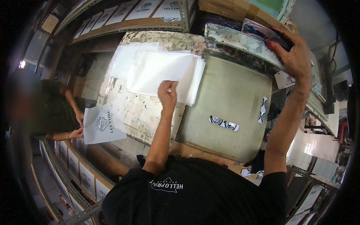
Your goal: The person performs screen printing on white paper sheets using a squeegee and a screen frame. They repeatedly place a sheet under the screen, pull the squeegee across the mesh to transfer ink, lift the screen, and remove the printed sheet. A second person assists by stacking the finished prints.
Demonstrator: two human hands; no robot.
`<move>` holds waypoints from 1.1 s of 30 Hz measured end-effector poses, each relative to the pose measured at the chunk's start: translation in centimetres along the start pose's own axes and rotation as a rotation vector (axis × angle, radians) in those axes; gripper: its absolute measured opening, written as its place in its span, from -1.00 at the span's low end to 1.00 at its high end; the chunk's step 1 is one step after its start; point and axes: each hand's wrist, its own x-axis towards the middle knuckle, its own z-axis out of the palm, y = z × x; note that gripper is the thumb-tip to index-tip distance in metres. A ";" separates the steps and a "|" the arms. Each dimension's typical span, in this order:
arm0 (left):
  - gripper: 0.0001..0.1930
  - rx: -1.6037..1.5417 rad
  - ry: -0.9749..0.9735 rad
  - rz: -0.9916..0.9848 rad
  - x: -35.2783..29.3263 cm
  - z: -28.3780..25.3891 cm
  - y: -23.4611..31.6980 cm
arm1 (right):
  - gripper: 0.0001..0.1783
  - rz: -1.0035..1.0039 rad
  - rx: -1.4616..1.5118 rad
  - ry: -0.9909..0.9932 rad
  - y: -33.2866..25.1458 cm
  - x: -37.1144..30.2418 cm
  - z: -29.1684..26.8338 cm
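My left hand [167,95] is closed in a pinch at the near side of a stack of white paper sheets [153,69], seemingly on the top sheet. Its fingertips are partly hidden. At the far right my right hand [298,56] wraps around the end of a dark, ink-stained squeegee [258,29]; dark ink marks the thumb. The squeegee lies along a paint-spattered bar [240,42] behind an olive-grey framed panel [228,90]. Two white strips with black round patterns [224,123] show on that panel.
Paint-flecked table [135,108] lies under the sheets. At left a co-worker in a dark green shirt [56,108] holds a printed sheet [103,125] in both hands. Racks with printed sheets [142,9] stand at the back left; more racks [86,178] stand near left.
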 end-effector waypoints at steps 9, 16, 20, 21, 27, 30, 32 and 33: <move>-0.52 0.389 -0.858 0.212 -7.1 5.6 3.9 | -0.46 -0.092 -0.067 0.051 0.3 -0.3 0.2; -0.45 0.328 -1.005 0.543 -10.5 14.9 4.8 | -0.47 -0.089 -0.089 0.071 -0.1 -0.1 0.3; -0.48 0.326 -1.157 0.635 -11.3 16.7 7.0 | -0.42 0.064 0.057 -0.059 -1.2 0.2 -1.4; -0.48 0.331 -1.168 0.651 -11.5 16.4 7.1 | -0.42 0.027 0.043 -0.027 -0.8 0.2 -0.8; -0.47 0.311 -1.166 0.668 -13.3 14.9 7.3 | -0.41 0.011 0.086 -0.020 -1.3 0.2 -1.1; -0.46 0.291 -1.170 0.655 -13.8 14.0 7.8 | -0.42 0.008 0.104 -0.024 -1.5 0.2 -1.2; -0.45 0.271 -1.207 0.635 -13.5 13.5 8.4 | -0.43 -0.007 0.088 -0.025 -1.8 0.1 -1.2; -0.44 0.258 -1.228 0.625 -13.1 13.0 9.1 | -0.43 -0.024 0.071 -0.022 -1.8 0.0 -1.2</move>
